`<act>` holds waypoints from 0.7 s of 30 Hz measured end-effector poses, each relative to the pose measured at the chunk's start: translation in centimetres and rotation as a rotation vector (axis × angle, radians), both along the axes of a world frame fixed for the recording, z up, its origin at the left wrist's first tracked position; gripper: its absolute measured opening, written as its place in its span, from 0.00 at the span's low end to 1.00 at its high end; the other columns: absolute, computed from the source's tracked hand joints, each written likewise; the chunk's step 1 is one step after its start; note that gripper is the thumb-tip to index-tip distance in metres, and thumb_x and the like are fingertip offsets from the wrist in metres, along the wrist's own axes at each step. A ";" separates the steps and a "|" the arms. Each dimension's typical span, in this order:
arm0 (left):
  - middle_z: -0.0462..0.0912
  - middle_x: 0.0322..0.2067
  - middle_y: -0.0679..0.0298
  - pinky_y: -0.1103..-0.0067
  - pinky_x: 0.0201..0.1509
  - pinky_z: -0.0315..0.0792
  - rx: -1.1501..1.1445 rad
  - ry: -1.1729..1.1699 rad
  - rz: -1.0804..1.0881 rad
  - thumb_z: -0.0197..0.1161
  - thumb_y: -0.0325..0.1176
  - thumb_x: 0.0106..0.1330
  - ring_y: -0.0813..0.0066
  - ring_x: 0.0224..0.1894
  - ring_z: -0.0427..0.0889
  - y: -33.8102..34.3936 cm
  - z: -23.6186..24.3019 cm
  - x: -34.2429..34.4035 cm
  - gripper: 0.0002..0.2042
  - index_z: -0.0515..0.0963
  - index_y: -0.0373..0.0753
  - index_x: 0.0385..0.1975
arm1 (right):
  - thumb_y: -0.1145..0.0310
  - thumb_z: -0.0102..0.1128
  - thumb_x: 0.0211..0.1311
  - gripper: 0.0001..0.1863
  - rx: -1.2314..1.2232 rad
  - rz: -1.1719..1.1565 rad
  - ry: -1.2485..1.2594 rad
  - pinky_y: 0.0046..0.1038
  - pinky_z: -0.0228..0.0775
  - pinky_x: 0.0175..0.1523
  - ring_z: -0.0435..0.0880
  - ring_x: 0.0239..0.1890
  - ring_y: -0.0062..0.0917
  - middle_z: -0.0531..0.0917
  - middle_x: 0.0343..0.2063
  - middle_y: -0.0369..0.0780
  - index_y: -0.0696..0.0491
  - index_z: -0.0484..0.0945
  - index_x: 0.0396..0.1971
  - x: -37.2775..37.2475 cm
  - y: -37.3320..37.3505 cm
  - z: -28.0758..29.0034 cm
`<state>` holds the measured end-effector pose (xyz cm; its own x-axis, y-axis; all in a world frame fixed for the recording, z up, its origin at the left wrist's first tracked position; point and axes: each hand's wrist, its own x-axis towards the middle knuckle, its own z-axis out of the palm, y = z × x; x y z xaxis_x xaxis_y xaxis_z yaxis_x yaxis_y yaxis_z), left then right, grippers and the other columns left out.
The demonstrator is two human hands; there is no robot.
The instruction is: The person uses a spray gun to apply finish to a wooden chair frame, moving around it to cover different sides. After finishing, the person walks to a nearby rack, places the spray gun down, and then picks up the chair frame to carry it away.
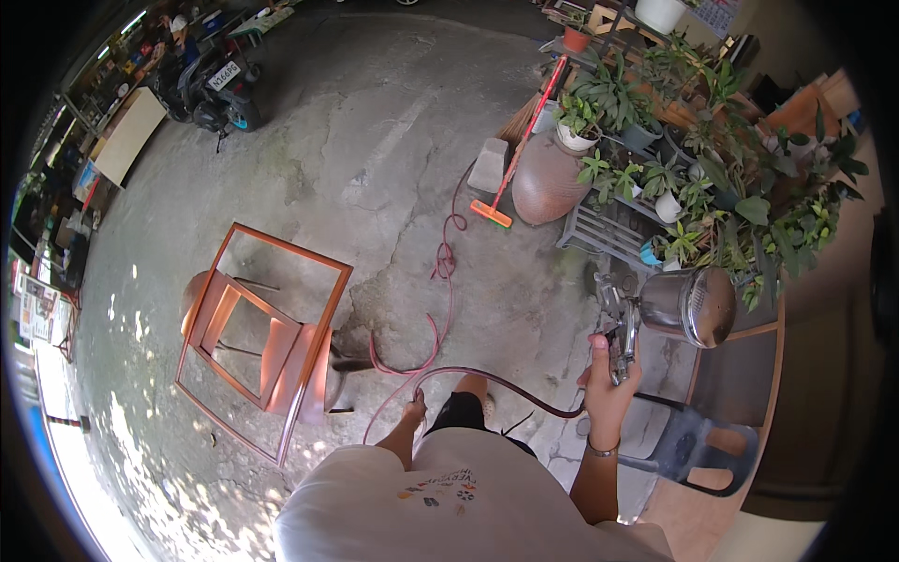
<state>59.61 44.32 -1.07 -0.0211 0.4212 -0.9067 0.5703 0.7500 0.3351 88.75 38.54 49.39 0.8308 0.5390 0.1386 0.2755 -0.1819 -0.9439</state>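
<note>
My right hand (609, 384) is closed around a metal spray gun (622, 328) with a round silver cup (688, 306) on its side. A dark red hose (506, 385) curves from below the gun to my left hand (413, 408), which grips it low beside my leg. Left of me, glossy reddish-orange frames (342, 292) rest tilted on chairs (302, 360), apart from both hands.
A looped hose (448, 262) runs over the concrete floor toward a concrete block (489, 164), push broom (492, 212), clay jar (548, 178) and potted plants (702, 178). A plastic chair (684, 450) stands right. A scooter (211, 98), cluttered bench (131, 131) and person (183, 37) are far left.
</note>
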 end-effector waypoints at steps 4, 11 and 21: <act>0.86 0.32 0.53 0.69 0.45 0.75 -0.077 0.030 0.067 0.39 0.76 0.63 0.60 0.39 0.85 2.8 -1.7 5.7 0.46 0.86 0.32 0.33 | 0.60 0.65 0.68 0.15 0.074 0.087 0.074 0.18 0.56 0.17 0.66 0.14 0.10 0.69 0.17 0.29 0.56 0.73 0.33 6.2 8.7 0.1; 0.83 0.47 0.47 0.69 0.56 0.74 -0.110 -0.221 0.489 0.33 0.76 0.66 0.58 0.51 0.81 14.1 -3.0 17.7 0.49 0.83 0.29 0.47 | 0.60 0.64 0.68 0.15 0.061 0.412 0.081 0.20 0.59 0.25 0.68 0.18 0.12 0.70 0.18 0.29 0.57 0.75 0.32 14.3 26.0 -1.3; 0.84 0.40 0.49 0.68 0.45 0.76 0.097 -0.391 0.837 0.31 0.76 0.67 0.60 0.40 0.81 33.8 2.0 24.1 0.49 0.80 0.30 0.51 | 0.60 0.59 0.71 0.15 0.091 0.788 -0.035 0.20 0.61 0.23 0.72 0.18 0.14 0.78 0.21 0.33 0.59 0.78 0.35 19.6 50.3 -0.7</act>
